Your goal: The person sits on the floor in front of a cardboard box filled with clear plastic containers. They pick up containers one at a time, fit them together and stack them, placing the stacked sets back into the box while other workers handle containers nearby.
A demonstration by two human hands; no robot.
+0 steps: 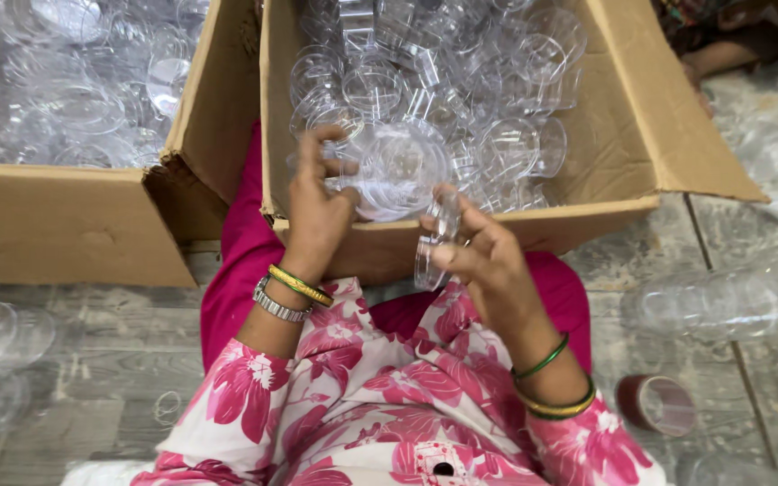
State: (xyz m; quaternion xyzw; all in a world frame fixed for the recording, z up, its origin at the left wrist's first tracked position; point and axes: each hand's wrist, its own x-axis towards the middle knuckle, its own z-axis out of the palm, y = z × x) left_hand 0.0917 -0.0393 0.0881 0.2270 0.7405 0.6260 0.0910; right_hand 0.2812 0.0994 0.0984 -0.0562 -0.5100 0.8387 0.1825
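Clear cups (434,238), edges hard to trace, fill both hands (488,261).

A single camera worn on the person's head looks steeply down over their lap and floral sleeves. It sits close, so the left hand (317,211) and right hand (483,261) fill the centre. Just beyond them lies an open cardboard box (641,126) of clear plastic cups; a second box (65,220) is cut off at far left. Grey floor (110,360) frames the near edges. There is no second view.
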